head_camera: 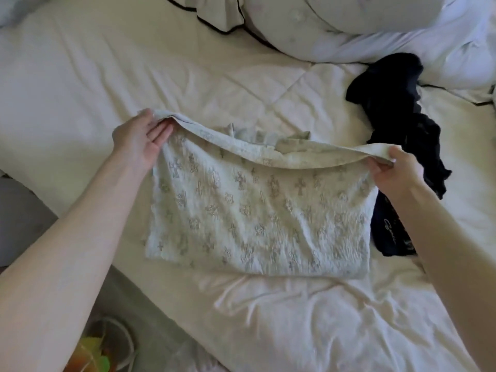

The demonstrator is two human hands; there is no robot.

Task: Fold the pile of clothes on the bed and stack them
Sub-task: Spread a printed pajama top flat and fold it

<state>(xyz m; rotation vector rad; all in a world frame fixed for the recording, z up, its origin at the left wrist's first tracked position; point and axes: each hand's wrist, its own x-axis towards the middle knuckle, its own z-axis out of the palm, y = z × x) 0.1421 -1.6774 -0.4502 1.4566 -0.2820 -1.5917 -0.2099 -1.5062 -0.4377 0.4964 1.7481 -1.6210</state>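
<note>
1. Step in hand, as I read it: folding the pale patterned garment (257, 210), far edge being brought over toward the near edge. To do it well: keep both corners level and taut so the fold line runs straight, land the raised edge flush on the near hem, then smooth out the sag in the middle.
2. Left hand (139, 140), centre left of frame: thumb over the top of the garment's far left corner, fingers underneath, pinching the cloth. Fingers fairly straight, not a fist.
3. Right hand (394, 170), centre right of frame: fingers curled round the far right corner, gripping it.
4. Garment sits mid-frame on the white bed (80, 76). Lower part lies flat on the cover; the upper edge is lifted off it and droops between the two hands.
5. Long axis runs left to right across the frame, tilted slightly down to the right. Held edge faces the top of frame, free hem faces the bottom. Small cross-like print faces up. Some bunched cloth shows behind the raised edge; collar or sleeve, cannot tell.
6. Dark garment (402, 146) lies crumpled at right, touching the pale one's right edge, still unfolded. No finished stack in view.
</note>
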